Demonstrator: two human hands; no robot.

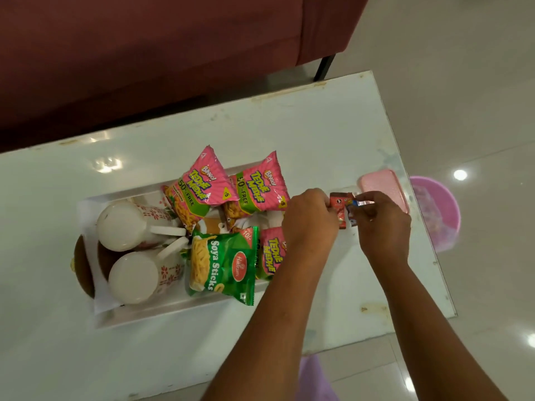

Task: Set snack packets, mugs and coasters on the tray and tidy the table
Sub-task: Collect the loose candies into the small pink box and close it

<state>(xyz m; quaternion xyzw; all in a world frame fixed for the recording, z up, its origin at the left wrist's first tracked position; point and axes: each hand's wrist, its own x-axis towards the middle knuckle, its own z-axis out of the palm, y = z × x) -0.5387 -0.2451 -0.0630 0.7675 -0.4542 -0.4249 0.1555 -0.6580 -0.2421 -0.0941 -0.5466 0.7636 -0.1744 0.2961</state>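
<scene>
A white rectangular tray (162, 312) lies on the white table. Two white floral mugs (124, 225) (134, 277) rest on their sides at its left end, over brown round coasters (84, 267). Pink Bingo packets (199, 186) (259, 188) (272, 254) and a green Soya Sticks packet (223, 263) fill the right part. Just right of the tray, my left hand (311, 218) pinches a small red sachet (338, 208). My right hand (382, 221) pinches a small shiny wrapper (359, 203) beside it.
A pink flat lid or case (385, 188) lies on the table behind my right hand, near the right edge (434, 256). A pink tub (440, 215) stands on the floor beyond that edge. A maroon sofa (144, 53) runs along the far side.
</scene>
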